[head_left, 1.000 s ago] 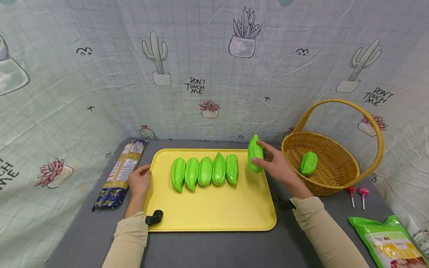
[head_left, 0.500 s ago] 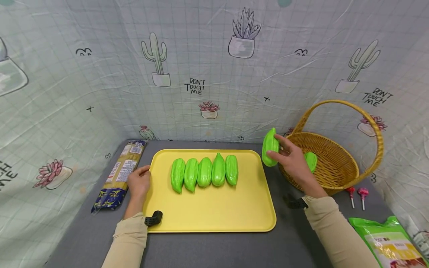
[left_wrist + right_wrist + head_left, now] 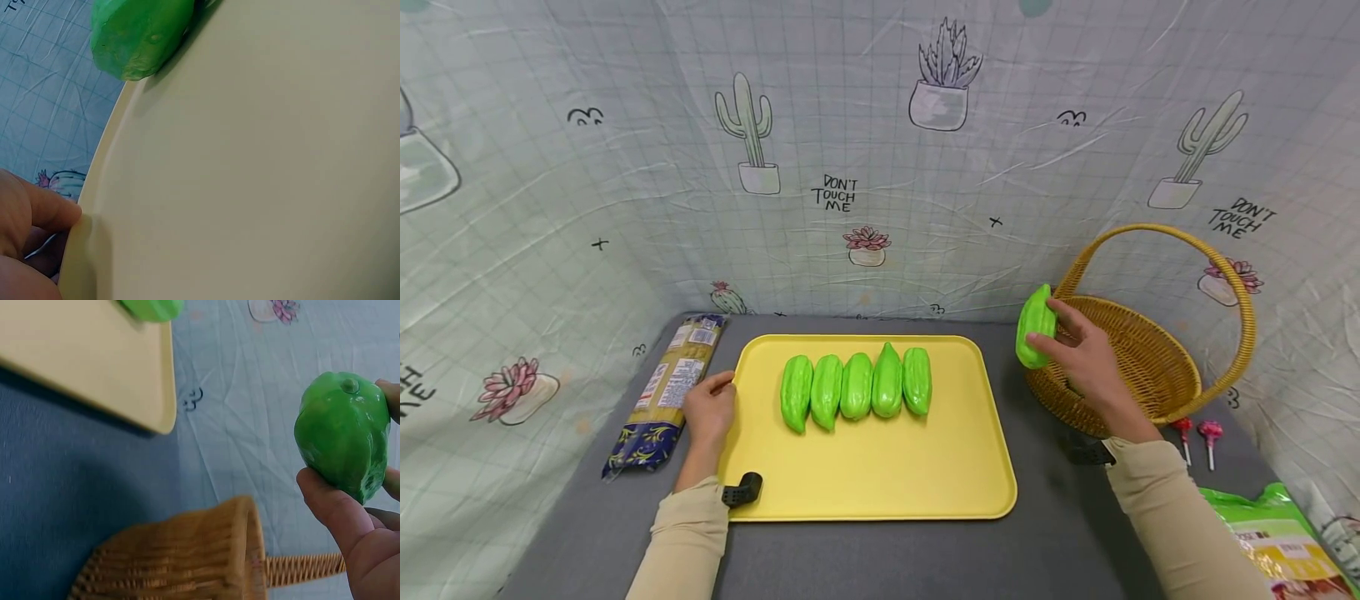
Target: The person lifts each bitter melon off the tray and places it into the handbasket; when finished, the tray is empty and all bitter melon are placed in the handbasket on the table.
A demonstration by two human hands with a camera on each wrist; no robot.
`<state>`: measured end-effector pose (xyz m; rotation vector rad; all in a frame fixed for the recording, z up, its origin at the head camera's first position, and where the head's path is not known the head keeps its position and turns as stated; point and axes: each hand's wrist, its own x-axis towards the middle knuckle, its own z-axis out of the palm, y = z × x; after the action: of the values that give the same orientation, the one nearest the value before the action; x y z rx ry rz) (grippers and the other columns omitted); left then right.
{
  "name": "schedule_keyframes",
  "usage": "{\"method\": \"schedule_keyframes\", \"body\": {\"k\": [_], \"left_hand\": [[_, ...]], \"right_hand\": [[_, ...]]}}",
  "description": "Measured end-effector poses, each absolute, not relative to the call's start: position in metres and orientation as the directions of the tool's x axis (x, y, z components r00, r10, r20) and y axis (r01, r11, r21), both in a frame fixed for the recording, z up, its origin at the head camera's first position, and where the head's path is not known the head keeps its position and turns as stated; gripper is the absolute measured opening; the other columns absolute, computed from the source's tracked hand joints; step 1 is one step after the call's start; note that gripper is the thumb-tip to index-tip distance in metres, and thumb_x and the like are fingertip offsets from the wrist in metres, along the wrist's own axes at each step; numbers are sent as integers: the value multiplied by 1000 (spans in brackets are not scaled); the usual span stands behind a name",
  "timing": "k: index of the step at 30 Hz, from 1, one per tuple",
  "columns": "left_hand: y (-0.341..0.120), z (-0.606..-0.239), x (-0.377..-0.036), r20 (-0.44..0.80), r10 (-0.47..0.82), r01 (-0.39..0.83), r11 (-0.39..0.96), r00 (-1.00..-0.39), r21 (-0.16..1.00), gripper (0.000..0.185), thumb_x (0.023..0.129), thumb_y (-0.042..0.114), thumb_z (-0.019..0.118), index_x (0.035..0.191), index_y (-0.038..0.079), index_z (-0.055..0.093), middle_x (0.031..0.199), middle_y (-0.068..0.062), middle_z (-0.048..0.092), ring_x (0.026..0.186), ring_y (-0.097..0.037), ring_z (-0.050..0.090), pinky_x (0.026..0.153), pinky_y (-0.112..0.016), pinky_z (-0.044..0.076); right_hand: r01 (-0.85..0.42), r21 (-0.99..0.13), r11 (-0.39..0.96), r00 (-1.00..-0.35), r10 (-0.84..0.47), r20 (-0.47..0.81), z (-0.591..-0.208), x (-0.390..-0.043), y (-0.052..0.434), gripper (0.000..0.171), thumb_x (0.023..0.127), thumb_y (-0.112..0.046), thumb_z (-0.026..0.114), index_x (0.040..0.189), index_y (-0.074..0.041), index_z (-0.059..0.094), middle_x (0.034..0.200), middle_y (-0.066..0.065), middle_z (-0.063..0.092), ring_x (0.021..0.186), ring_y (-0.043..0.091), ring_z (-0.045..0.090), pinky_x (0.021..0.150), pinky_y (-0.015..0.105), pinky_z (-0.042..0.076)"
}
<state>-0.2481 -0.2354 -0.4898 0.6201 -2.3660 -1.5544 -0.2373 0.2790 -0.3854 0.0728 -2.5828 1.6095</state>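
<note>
Your right hand grips a glossy green ridged plastic gourd at the right of the frame, above the near rim of the woven yellow wicker basket. Your left hand rests fingers relaxed against the left edge of the flat yellow plastic tray on the grey counter, where five matching gourds lie side by side.

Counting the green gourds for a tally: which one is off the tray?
The gourd gripped in the right hand, held by the wicker basket rim; the other five lie in a row on the yellow tray.
</note>
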Motion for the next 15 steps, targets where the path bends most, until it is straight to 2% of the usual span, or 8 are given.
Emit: {"method": "schedule_keyframes", "body": {"k": [6,11,13,15], "left_hand": [[-236,-489,-248,-21,-474,-215,358,-880,909,36,104,6,48,137,-2,63,136,-28,62,123,-39,59,99,-46,50],[-236,-488,-248,-28,-469,-219,359,-883,907,37,105,6,47,137,-2,63,136,-27,61,123,-39,59,100,-47,49],[-236,-488,-248,-32,-468,-221,355,-883,908,37,105,6,47,138,-2,62,137,-27,61,124,-39,59,100,-47,49],[-235,-488,-248,-33,-468,-221,351,-883,910,37,105,5,47,137,-2,62,136,-28,61,123,-39,59,100,-47,49]], "right_hand": [[-41,-900,433,-999,7,49,-387,-238,294,83,101,-37,64,165,-15,17,169,23,19,145,49,38,78,7,49],[6,-883,469,-999,32,10,-390,-238,305,84,101,-44,62,166,-17,16,169,22,17,145,47,39,78,10,50],[21,-869,494,-999,39,-2,-391,-238,308,85,100,-47,61,166,-18,15,170,21,15,147,47,36,88,18,52],[32,-859,510,-999,36,-16,-392,-239,312,86,100,-49,60,166,-18,14,170,22,13,150,49,30,103,36,51]]}}
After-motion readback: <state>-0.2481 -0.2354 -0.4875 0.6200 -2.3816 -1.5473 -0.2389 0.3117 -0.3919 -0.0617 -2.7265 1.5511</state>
